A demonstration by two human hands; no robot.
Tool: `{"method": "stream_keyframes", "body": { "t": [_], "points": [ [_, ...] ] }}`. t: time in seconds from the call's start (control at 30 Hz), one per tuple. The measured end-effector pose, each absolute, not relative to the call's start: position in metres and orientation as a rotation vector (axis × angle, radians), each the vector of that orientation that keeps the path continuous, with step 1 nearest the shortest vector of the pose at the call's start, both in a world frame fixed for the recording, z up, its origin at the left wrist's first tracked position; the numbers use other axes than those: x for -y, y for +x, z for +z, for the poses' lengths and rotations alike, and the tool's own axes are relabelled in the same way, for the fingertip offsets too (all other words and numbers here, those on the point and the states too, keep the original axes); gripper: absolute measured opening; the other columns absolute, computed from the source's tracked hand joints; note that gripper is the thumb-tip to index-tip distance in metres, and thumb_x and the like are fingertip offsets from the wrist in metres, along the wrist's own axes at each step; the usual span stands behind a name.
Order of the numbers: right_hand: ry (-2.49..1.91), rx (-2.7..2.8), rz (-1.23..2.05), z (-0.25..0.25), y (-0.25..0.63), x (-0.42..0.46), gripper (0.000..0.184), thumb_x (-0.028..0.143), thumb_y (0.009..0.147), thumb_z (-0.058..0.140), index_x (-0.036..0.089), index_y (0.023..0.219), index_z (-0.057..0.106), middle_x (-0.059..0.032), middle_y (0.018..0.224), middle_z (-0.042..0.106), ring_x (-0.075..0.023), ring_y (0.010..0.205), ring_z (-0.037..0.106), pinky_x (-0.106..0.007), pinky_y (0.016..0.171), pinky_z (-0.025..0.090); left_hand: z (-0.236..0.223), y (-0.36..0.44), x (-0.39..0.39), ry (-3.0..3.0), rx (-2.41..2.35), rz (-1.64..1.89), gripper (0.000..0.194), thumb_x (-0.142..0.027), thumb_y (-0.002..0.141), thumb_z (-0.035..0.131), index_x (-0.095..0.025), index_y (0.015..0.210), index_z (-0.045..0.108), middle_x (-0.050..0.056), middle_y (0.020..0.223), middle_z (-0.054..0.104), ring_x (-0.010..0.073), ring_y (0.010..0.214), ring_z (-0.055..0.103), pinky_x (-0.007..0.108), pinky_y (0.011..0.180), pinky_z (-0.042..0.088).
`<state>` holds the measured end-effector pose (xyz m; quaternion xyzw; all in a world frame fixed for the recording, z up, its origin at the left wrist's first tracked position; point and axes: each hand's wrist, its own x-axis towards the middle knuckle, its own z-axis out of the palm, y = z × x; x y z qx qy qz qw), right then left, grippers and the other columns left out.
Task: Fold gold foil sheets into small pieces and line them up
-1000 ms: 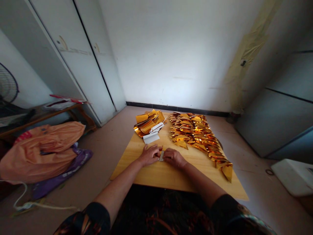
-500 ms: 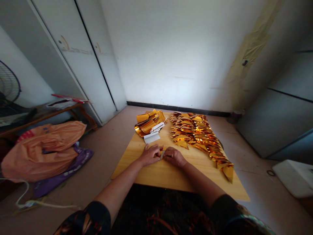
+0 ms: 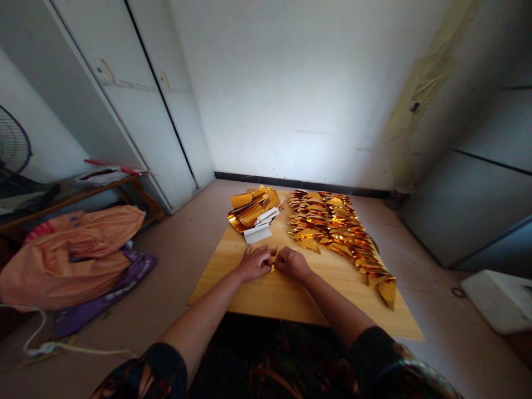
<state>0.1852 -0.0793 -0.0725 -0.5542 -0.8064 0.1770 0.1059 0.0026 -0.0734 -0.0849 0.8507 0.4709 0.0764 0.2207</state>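
Note:
Between my two hands, just above the near half of the wooden board, is a small piece of gold foil paper [image 3: 273, 265], mostly hidden by the fingers. My left hand [image 3: 256, 262] is closed on its left side, and my right hand [image 3: 293, 262] pinches it from the right. Beyond my left hand lies a loose pile of gold foil sheets [image 3: 251, 213], with a white-backed sheet [image 3: 257, 234] at its near edge. To the right, folded gold foil pieces [image 3: 324, 219] stand in packed rows that trail toward the board's right edge.
The wooden board [image 3: 249, 299] sits low in front of me. At left are an orange bag [image 3: 75, 255], a purple bag [image 3: 137, 266], a fan [image 3: 12, 141] and grey cabinets [image 3: 124, 100]. A white box [image 3: 499, 299] stands on the floor at right.
The piece between my hands showed a pale side before and now shows gold. My right hand has shifted slightly to the left; the piles look the same.

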Motion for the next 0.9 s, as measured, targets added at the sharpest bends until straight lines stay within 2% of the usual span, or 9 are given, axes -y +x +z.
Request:
{"method": "stream_keyframes", "body": {
  "t": [0.17, 0.43, 0.57, 0.7, 0.9],
  "points": [
    [-1.678, 2.339, 0.498, -0.074, 0.182, 0.079, 0.011, 0.028, 0.081, 0.061, 0.02, 0.08, 0.068, -0.0017, 0.087, 0.065, -0.0111, 0.072, 0.057, -0.02, 0.059, 0.034, -0.082, 0.004, 0.075, 2.347, -1.294, 0.224, 0.017, -0.033, 0.085, 0.052, -0.025, 0.099, 0.058, 0.003, 0.139, 0.05, 0.0286, 0.136, 0.033, 0.061, 0.109, 0.01],
    [-1.695, 2.228, 0.558, -0.078, 0.181, 0.078, 0.009, 0.028, 0.077, 0.066, 0.019, 0.075, 0.066, -0.0012, 0.084, 0.062, -0.0108, 0.069, 0.055, -0.019, 0.059, 0.035, -0.083, 0.003, 0.073, 2.378, -1.256, 0.197, 0.019, -0.033, 0.086, 0.052, -0.03, 0.103, 0.06, -0.001, 0.143, 0.046, 0.0281, 0.137, 0.031, 0.063, 0.108, 0.009],
    [-1.656, 2.169, 0.58, -0.085, 0.184, 0.075, 0.003, 0.019, 0.073, 0.064, 0.02, 0.076, 0.065, -0.0009, 0.082, 0.062, -0.0119, 0.071, 0.055, -0.019, 0.061, 0.037, -0.083, 0.003, 0.074, 2.37, -1.266, 0.198, 0.015, -0.031, 0.086, 0.052, -0.03, 0.097, 0.062, -0.003, 0.143, 0.046, 0.0275, 0.137, 0.031, 0.063, 0.107, 0.01],
    [-1.604, 2.106, 0.572, -0.095, 0.193, 0.07, 0.018, 0.004, 0.067, 0.056, 0.018, 0.075, 0.064, -0.0026, 0.082, 0.061, -0.0132, 0.075, 0.055, -0.02, 0.065, 0.04, -0.083, 0.002, 0.073, 2.376, -1.258, 0.197, 0.016, -0.031, 0.086, 0.051, -0.03, 0.096, 0.063, -0.003, 0.143, 0.046, 0.0276, 0.136, 0.031, 0.062, 0.107, 0.012],
    [-1.515, 1.949, 0.456, -0.105, 0.208, 0.069, 0.025, 0.001, 0.063, 0.05, 0.017, 0.075, 0.064, -0.0033, 0.08, 0.06, -0.0141, 0.072, 0.054, -0.022, 0.068, 0.043, -0.086, 0.002, 0.081, 2.417, -1.292, 0.233, 0.021, -0.036, 0.087, 0.051, -0.033, 0.104, 0.063, -0.003, 0.144, 0.044, 0.0265, 0.135, 0.033, 0.057, 0.108, 0.017]
  ]
}}
